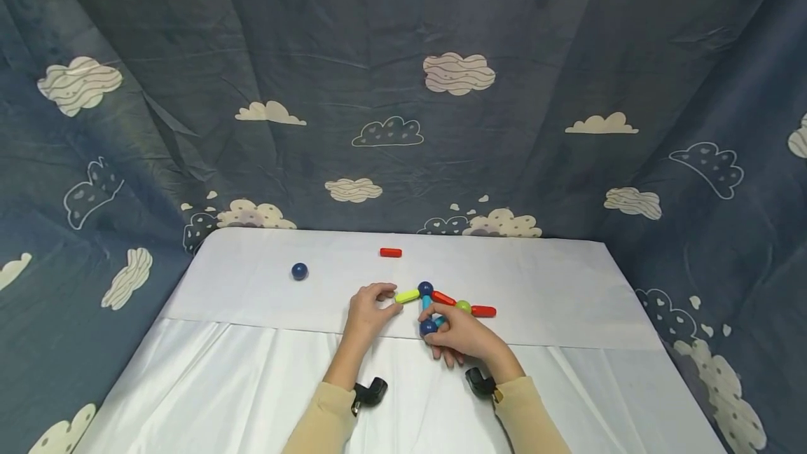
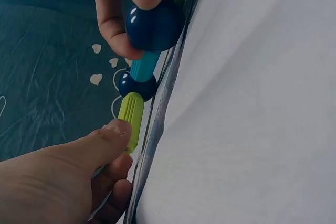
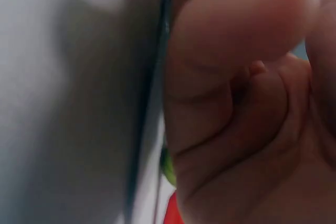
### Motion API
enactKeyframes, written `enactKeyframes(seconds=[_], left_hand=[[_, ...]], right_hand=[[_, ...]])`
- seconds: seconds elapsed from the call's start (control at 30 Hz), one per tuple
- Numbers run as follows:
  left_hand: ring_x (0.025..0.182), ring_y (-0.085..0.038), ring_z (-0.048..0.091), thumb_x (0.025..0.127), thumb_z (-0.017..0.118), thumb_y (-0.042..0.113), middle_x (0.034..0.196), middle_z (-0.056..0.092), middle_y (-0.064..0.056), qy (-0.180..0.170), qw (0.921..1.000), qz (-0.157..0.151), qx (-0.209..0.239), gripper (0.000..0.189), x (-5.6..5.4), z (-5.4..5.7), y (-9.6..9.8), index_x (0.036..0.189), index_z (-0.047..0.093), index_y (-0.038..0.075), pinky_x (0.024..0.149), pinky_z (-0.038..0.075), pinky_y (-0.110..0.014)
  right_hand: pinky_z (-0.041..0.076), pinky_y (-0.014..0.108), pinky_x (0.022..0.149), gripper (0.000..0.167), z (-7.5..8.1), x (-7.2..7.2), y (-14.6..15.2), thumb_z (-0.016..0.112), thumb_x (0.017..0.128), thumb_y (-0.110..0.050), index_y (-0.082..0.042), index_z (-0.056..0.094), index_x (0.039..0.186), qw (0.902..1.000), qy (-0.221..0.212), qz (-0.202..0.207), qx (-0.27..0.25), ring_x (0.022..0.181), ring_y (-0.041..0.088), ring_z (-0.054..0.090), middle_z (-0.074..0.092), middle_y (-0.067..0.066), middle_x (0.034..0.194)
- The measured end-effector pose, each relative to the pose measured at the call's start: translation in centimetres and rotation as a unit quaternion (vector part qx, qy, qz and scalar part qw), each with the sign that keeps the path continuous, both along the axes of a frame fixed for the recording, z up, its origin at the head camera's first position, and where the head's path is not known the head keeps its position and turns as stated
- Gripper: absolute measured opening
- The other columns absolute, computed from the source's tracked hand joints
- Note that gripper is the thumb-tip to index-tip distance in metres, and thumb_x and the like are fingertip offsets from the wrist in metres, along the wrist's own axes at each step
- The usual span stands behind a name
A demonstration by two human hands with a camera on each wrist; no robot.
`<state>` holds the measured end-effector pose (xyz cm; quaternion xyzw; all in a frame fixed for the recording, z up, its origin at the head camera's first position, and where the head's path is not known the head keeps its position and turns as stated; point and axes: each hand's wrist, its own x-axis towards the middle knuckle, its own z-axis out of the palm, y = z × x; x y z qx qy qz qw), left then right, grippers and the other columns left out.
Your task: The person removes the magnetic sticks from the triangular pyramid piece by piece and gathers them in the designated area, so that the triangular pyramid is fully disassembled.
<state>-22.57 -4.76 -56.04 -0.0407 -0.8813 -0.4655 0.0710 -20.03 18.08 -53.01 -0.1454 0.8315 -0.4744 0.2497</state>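
A joined figure of magnetic-looking rods and balls lies mid-table. My left hand (image 1: 370, 310) pinches the free end of its yellow-green rod (image 2: 133, 116) between thumb and fingers. That rod meets a dark blue ball (image 1: 425, 289), from which a light blue rod (image 2: 144, 66) runs toward me. My right hand (image 1: 463, 335) grips the nearer dark blue ball (image 1: 428, 327) at that rod's other end. Off the far ball, a red rod (image 1: 443, 298) leads right to a green ball (image 1: 463, 306) and another red rod (image 1: 484, 312). The right palm fills the right wrist view.
A loose red rod (image 1: 391, 252) lies toward the back of the white-covered table (image 1: 542, 272). A separate dark blue ball (image 1: 299, 271) rests at the back left. Behind the table hangs a dark cloud-patterned cloth (image 1: 302, 174).
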Motion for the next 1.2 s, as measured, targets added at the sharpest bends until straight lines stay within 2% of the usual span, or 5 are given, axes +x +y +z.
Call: enactKeyframes(seconds=[0.3,0.57,0.7,0.83,1.2], left_hand=[[0.098,-0.019,0.067,0.086,0.089,0.017,0.097,0.082,0.002,0.005,0.9999,-0.005,-0.014,0.019,0.3,0.2,0.2,0.104,0.084,0.017,0.094,0.054,-0.044],[0.1,-0.019,0.067,0.088,0.087,0.019,0.098,0.08,0.002,-0.019,0.9998,0.002,-0.009,0.017,0.4,0.4,0.2,0.104,0.084,0.019,0.096,0.054,-0.045],[0.099,-0.018,0.066,0.087,0.087,0.019,0.098,0.079,0.002,-0.022,0.9997,0.004,-0.006,0.017,0.4,0.4,0.3,0.104,0.084,0.019,0.095,0.054,-0.044],[0.099,-0.019,0.067,0.087,0.087,0.019,0.097,0.08,0.002,-0.02,0.9998,0.001,-0.003,0.017,0.3,0.3,0.1,0.104,0.084,0.019,0.094,0.054,-0.044],[0.097,-0.019,0.066,0.09,0.085,0.019,0.099,0.08,0.0,-0.008,0.9999,-0.006,-0.011,0.017,0.4,0.4,0.1,0.107,0.084,0.018,0.094,0.051,-0.045]], right_hand=[[0.044,0.023,0.044,0.038,2.1,0.3,0.5,0.074,0.1,-0.022,-0.011,0.063,0.135,0.9995,-0.013,0.03,0.006,0.045,0.014,0.058,0.072,0.006,0.069],[0.054,0.031,0.073,0.039,4.5,-1.7,0.8,0.075,0.099,-0.022,-0.012,0.066,0.136,0.9856,0.125,-0.108,0.034,0.079,0.02,0.066,0.074,0.004,0.088],[0.057,0.038,0.089,0.041,3.9,-3.3,0.4,0.078,0.097,-0.028,-0.016,0.067,0.135,0.9696,0.171,-0.156,0.078,0.097,0.021,0.066,0.075,0.003,0.105],[0.058,0.041,0.089,0.048,2.0,-4.5,-0.4,0.08,0.095,-0.035,-0.017,0.066,0.138,0.9672,0.17,-0.156,0.106,0.099,0.02,0.065,0.074,0.004,0.111],[0.047,0.034,0.076,0.035,-0.4,-4.3,-1.3,0.08,0.095,-0.035,-0.016,0.072,0.124,0.9649,0.172,-0.139,0.142,0.08,0.017,0.055,0.064,0.001,0.088]])
